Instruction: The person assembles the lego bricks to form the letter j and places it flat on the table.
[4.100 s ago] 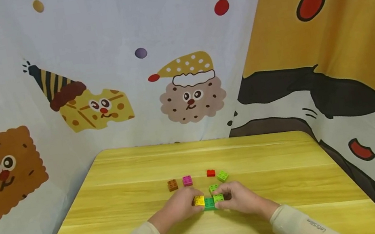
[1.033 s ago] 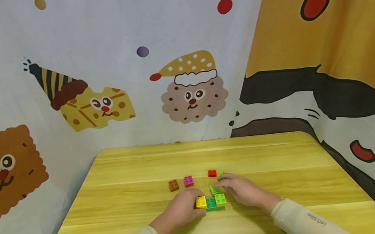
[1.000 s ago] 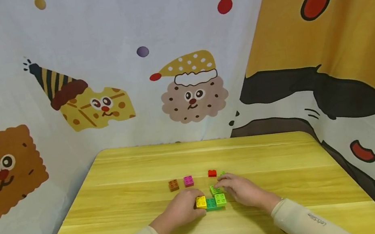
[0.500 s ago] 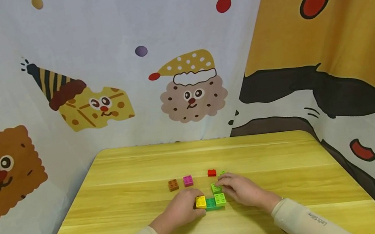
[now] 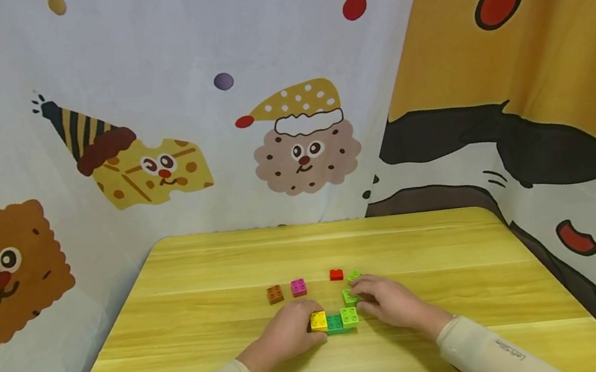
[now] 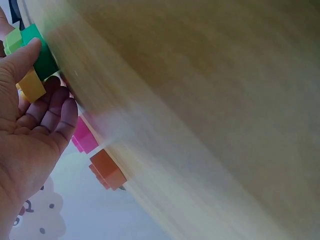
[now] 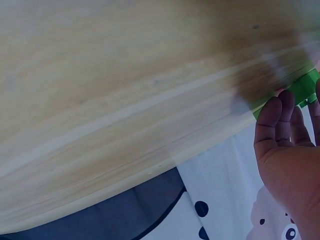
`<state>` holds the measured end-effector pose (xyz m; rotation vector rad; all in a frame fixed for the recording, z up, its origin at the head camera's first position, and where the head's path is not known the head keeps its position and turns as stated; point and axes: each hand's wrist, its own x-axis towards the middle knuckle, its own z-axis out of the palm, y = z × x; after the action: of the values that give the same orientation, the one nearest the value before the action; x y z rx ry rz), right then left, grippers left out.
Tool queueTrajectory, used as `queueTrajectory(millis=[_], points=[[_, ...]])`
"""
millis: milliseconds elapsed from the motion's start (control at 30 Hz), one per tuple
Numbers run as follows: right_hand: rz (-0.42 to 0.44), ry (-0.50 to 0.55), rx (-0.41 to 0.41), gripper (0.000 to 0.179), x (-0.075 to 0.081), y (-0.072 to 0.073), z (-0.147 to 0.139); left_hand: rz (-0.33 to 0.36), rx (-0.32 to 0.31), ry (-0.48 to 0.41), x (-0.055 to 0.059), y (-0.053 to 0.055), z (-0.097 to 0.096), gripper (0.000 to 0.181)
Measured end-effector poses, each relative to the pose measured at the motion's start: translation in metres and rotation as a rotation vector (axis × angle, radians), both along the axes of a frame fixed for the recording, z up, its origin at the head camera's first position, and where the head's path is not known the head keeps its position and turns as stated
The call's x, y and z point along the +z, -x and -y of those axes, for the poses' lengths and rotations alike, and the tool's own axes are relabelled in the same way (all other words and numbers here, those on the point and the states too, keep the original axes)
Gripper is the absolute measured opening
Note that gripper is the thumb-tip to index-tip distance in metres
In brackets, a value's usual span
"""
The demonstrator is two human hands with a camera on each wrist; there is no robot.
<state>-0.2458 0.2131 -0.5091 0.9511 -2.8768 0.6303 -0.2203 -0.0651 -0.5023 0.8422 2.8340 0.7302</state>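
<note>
Head: left grip [image 5: 291,329] pinches joined bricks [image 5: 334,323], right grip [image 5: 394,305] a lime brick [image 5: 349,299] shifted rightward.

Base: dark green oblong plastic brick [image 5: 334,324], on wooden counter [image 5: 217,267], in left hand [image 5: 296,327].
Left top: yellow square plastic brick [image 5: 318,321].
Right top: lime square plastic brick [image 5: 349,316].
Behind right end: second lime brick [image 5: 348,299], at the right hand [image 5: 389,303].
Back row, left to right: brown square plastic brick [image 5: 275,294], magenta square plastic brick [image 5: 298,288], small red plastic brick [image 5: 336,275], third lime brick [image 5: 353,275].

This looks like a play corner — cartoon-printed cloth [image 5: 154,52] hangs behind 1 wood-grained table [image 5: 216,261] bearing small toy bricks [image 5: 298,287].
</note>
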Motion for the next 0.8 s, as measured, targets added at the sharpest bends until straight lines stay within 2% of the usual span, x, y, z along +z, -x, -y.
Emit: queueTrajectory(millis=[433, 667, 800], points=[[0.017, 0.001, -0.047, 0.029, -0.0034, -0.0004, -0.0055, -0.003, 0.008, 0.012, -0.0009, -0.0005, 0.0001, 0.047], [0.011, 0.048, -0.061, 0.016, -0.0029, -0.0018, -0.0073, 0.007, 0.013, 0.004, -0.0003, -0.0014, 0.0004, 0.045], [0.056, 0.069, -0.077, 0.015, -0.0012, -0.0023, -0.0081, 0.003, 0.011, 0.004, -0.0005, -0.0006, 0.0003, 0.044]])
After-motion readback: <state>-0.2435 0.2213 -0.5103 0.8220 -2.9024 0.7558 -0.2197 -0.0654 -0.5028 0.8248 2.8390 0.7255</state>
